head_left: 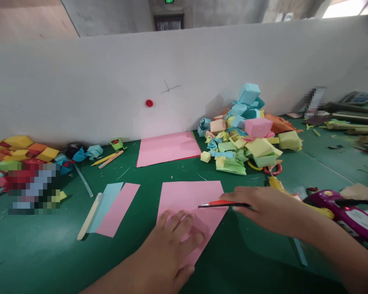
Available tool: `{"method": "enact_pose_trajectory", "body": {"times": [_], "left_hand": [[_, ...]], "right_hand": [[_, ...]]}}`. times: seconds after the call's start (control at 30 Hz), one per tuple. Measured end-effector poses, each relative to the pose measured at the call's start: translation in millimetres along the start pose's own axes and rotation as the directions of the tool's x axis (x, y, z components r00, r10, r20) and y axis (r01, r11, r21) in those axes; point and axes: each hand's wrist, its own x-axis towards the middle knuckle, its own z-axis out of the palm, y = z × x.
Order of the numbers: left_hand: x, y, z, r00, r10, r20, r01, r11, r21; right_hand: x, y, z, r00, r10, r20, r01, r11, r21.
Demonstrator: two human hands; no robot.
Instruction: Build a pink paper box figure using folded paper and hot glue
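Note:
A pink sheet of paper (187,194) lies on the green table in front of me. My left hand (174,241) rests flat on its lower part, fingers spread. Over the sheet's right edge, my right hand (254,204) grips what looks like an orange-and-black utility knife (217,203), its tip pointing left above the paper. The right fingers are partly hidden behind the hand. Left of the sheet lie a pink paper strip (119,210), a light blue strip (106,206) and a thin wooden stick (90,216).
More pink paper (168,149) lies against the white partition (110,90). A heap of folded paper blocks (248,143) stands at back right, with red-handled scissors (272,168) before it. A purple glue gun (346,212) is at right. Colourful paper pieces (27,149) and pencils (106,158) lie left.

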Motion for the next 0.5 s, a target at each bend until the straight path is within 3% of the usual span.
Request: {"method": "enact_pose_trajectory", "body": {"times": [0.23,0.4,0.5], "left_hand": [[26.6,3.9,11.1,0.993,-0.094,-0.074,0.093,0.996,-0.005],[28.7,4.9,15.2,0.995,-0.094,-0.045,0.095,0.995,0.026],[26.8,4.2,17.0,0.993,-0.082,-0.082,0.085,0.996,0.025]], "right_hand": [[1.2,11.1,8.6,1.000,-0.020,-0.024,0.019,1.000,-0.020],[2.4,18.7,13.1,1.000,0.000,-0.003,0.000,1.000,0.018],[1.7,22.5,16.5,1.000,-0.010,0.007,0.010,0.999,0.043]]}}
